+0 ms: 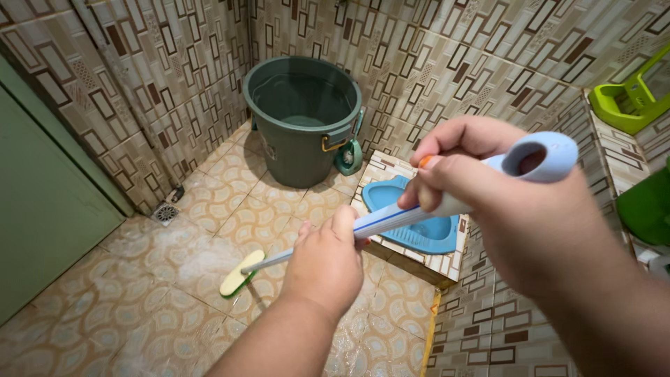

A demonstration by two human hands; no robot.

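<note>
Right hand (488, 188): fingers (436, 178) curled tight round the upper end of a long brush handle (405, 216), just below its pale blue loop end (541, 157). Left hand (324, 262): fingers wrapped closed round the same handle lower down, thumb (343, 220) lying along the shaft. Handle white with a blue stripe, slanting down and to the left. Brush head (241, 276), pale yellow with a green edge, rests flat on the wet, soapy floor tiles (139, 300).

Behind the hands: blue squat toilet pan (391, 195) set in a raised tiled step (419, 262). Dark green bucket (303, 119) stands in the corner, water inside; a small green dipper (349, 155) hangs at its side. Floor drain (166, 211) by the wall near the green door (42, 209). Bright green plastic items (628, 105) on the ledge at right.
</note>
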